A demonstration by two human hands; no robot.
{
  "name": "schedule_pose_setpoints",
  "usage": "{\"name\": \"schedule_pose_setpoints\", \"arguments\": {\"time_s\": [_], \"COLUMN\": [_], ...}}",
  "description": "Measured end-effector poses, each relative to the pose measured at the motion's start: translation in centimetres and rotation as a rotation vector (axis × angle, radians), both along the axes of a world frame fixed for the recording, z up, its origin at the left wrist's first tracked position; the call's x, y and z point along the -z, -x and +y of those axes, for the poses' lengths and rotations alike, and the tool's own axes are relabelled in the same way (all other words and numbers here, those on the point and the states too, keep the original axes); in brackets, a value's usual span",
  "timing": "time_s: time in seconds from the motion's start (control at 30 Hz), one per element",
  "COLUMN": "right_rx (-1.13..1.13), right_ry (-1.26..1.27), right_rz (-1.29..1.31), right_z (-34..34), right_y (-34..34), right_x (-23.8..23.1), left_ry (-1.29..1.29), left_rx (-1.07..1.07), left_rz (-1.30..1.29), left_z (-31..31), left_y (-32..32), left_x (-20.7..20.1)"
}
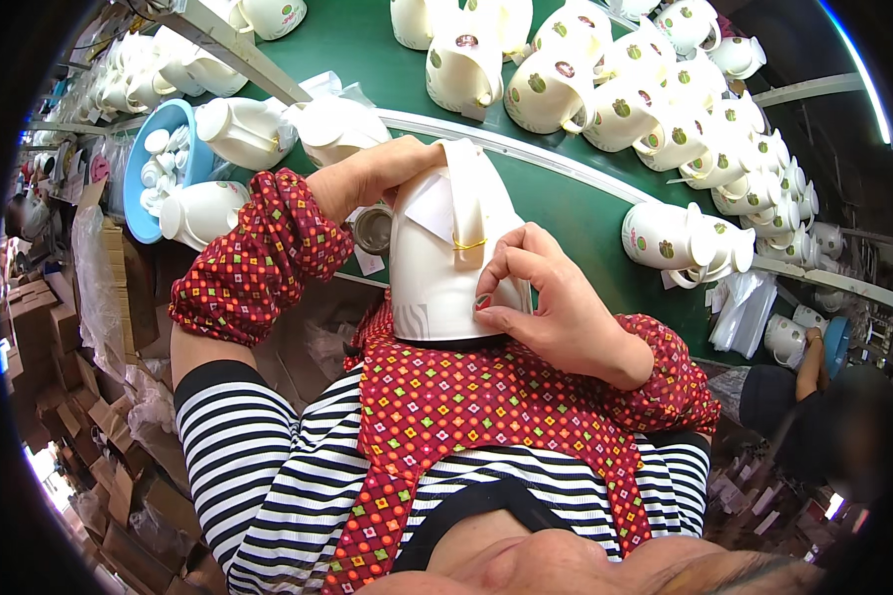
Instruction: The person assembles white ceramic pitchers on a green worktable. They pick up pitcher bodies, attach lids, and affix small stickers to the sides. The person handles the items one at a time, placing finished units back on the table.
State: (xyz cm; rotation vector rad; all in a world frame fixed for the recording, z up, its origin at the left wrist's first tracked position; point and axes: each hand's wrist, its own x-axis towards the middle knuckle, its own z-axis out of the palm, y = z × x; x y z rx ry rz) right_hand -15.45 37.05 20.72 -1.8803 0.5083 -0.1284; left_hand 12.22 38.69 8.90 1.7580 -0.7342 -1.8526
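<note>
Close in front of my body is a white jug (432, 283) with a looped handle, held against my patterned apron. A gold twist tie (469, 244) is wound round the handle, and a white paper tag (430, 209) lies beside it. My left hand (392, 171) grips the jug's far end by the handle, its fingertips partly hidden behind it. Thumb and forefinger of my right hand (546, 293) pinch a small red and green sticker (482, 301) against the jug's lower side. A grey pattern shows near the jug's dark-rimmed near end.
Rows of white jugs (541, 89) with printed motifs stand across the green conveyor (387, 79). A blue basin (134, 213) of white lids is at left, near more jugs. A glass jar (373, 230) sits beside my left wrist. At right, another person's arm (812, 365) reaches toward jugs.
</note>
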Motion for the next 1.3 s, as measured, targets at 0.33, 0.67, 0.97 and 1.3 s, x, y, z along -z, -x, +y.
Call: {"name": "schedule_pose_setpoints", "arguments": {"time_s": [0.33,0.67,0.97,1.3], "right_rx": [0.268,0.305,0.605,0.6], "right_ry": [0.366,0.079,-0.181,-0.327], "right_rz": [-0.008,-0.128,0.02,-0.003], "right_z": [0.2,-2.9,-2.4,-2.0], "right_y": [-1.6,1.9,4.3,3.7], "right_x": [4.3,4.5,9.4,8.8], "left_ry": [0.001,0.566,1.008,0.393], "left_rx": [-0.021,-0.137,-0.149,-0.039], "left_rz": [-0.014,-0.263,-1.326,-1.274], "left_z": [-0.5,-2.7,-13.7,-14.3], "left_y": [-0.3,-9.8,-19.7,-18.9], "left_x": [-1.2,-11.7,2.3,13.0]}}
